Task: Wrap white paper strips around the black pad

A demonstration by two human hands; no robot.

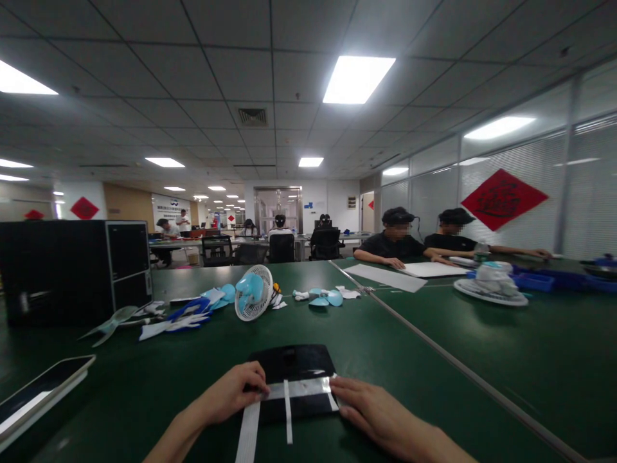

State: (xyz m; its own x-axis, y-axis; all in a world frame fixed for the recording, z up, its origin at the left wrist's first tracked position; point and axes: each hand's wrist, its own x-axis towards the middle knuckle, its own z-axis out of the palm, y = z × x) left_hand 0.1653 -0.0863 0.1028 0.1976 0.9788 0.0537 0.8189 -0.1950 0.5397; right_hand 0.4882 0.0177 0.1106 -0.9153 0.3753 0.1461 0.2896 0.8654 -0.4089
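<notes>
A glossy black flat panel (294,360) lies on the green table in front of me, with a shiny pale band (311,387) across its face. My left hand (241,388) is closed at the panel's left edge, thumb and fingers pinched over the top of a wide white strip (249,432) that hangs down toward me. Crossing the band near its middle is a narrow white strip (288,411). My right hand (369,406) rests open at the panel's right edge, its stretched fingertips touching the end of the band.
Beyond the panel are a small fan (254,293), blue-and-white gloves (186,316) and loose fan blades (326,298). A black computer case (55,273) and a tablet-like device (43,392) stand left. Two people (395,241) sit across at right, near a white plate (491,294).
</notes>
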